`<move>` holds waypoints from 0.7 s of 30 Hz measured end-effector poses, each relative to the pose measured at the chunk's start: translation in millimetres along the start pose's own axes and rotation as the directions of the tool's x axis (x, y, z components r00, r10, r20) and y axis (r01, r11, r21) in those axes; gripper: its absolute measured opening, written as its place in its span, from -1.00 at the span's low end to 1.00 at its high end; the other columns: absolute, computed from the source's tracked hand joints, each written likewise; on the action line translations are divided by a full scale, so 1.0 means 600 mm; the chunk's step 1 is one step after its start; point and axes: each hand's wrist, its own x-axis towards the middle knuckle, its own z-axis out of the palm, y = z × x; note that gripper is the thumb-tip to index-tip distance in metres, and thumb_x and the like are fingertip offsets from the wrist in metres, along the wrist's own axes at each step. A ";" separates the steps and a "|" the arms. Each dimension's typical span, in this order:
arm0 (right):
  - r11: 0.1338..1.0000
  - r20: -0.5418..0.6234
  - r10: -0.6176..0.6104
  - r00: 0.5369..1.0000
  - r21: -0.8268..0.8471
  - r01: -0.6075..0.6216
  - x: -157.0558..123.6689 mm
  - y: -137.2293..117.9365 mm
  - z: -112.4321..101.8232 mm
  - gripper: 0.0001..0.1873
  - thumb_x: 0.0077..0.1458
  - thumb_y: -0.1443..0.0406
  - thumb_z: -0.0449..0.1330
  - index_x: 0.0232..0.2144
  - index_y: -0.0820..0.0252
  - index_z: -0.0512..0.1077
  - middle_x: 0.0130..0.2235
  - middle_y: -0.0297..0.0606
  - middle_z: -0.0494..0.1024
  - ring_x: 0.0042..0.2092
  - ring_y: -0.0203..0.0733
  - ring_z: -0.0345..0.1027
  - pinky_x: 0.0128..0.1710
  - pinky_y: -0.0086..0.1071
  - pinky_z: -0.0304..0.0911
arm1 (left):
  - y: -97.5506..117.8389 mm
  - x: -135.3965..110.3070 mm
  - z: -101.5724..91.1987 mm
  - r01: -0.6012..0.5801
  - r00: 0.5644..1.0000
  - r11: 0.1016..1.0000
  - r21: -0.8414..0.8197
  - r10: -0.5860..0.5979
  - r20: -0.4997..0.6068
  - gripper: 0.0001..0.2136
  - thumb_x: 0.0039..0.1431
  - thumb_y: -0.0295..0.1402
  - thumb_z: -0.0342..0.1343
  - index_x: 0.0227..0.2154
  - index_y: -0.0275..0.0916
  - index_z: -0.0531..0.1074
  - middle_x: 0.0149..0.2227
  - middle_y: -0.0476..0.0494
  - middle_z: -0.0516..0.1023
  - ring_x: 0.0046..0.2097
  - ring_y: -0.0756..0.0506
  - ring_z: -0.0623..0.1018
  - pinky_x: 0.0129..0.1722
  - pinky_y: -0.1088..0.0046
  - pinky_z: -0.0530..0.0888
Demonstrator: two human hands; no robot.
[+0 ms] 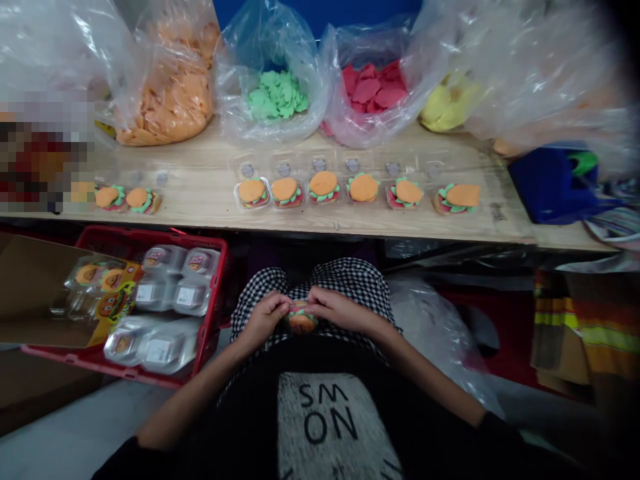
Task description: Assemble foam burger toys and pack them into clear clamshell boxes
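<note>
Both my hands meet over my lap, above the checked cloth. My left hand and my right hand are closed on a small toy burger of orange, green and red layers, pinched between the fingertips of both. On the wooden table in front of me lies a row of several similar toy burgers in clear plastic shells, with two more burgers further left.
Plastic bags at the table's back hold orange pieces, green pieces, red pieces and yellow pieces. A red basket of packed burger shells stands at my left, with a cardboard box beside it. A blue box sits right.
</note>
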 end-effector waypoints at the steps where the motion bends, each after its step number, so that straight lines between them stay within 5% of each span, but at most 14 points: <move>1: 1.000 0.004 -0.004 1.000 -0.003 0.004 0.000 0.002 0.002 -0.76 0.10 0.17 -0.02 -0.52 0.18 0.16 -0.48 -0.41 0.20 -0.43 -0.35 0.06 -0.45 -0.47 -0.01 | -0.002 -0.001 0.002 0.005 1.000 1.000 -0.001 -0.005 -0.007 -0.82 0.07 -0.29 -0.04 -0.46 -0.26 0.40 -0.43 -0.07 0.34 -0.30 -0.05 0.34 -0.25 0.46 0.25; 8: 0.999 0.060 -0.040 0.997 0.001 0.041 0.001 0.002 0.003 -0.69 0.10 0.12 -0.04 -0.56 0.19 0.16 -0.53 -0.43 0.16 -0.47 -0.36 0.04 -0.49 -0.48 -0.05 | -0.002 -0.008 0.001 0.003 1.000 0.999 0.049 -0.004 0.013 -0.81 0.09 -0.29 -0.06 -0.47 -0.26 0.39 -0.44 -0.07 0.34 -0.32 -0.05 0.33 -0.28 0.46 0.26; 16: 0.997 0.039 -0.077 0.996 -0.014 0.078 0.005 -0.011 -0.015 -0.70 0.11 0.14 -0.03 -0.56 0.19 0.16 -0.52 -0.43 0.16 -0.46 -0.36 0.04 -0.46 -0.48 -0.03 | 0.063 0.030 -0.028 -0.230 0.954 0.941 0.246 0.168 0.250 -0.85 0.05 -0.29 0.00 -0.42 -0.24 0.41 -0.41 -0.07 0.36 -0.30 -0.03 0.35 -0.29 0.49 0.26; 21: 0.998 0.023 -0.070 0.997 0.001 0.070 -0.008 -0.014 -0.010 -0.77 0.07 0.16 0.02 -0.50 0.18 0.18 -0.47 -0.40 0.21 -0.42 -0.34 0.07 -0.44 -0.47 0.01 | 0.059 0.033 -0.013 -0.174 0.974 0.955 0.241 0.130 0.186 -0.88 0.05 -0.36 0.01 -0.50 -0.24 0.40 -0.46 -0.06 0.36 -0.34 -0.03 0.36 -0.32 0.49 0.25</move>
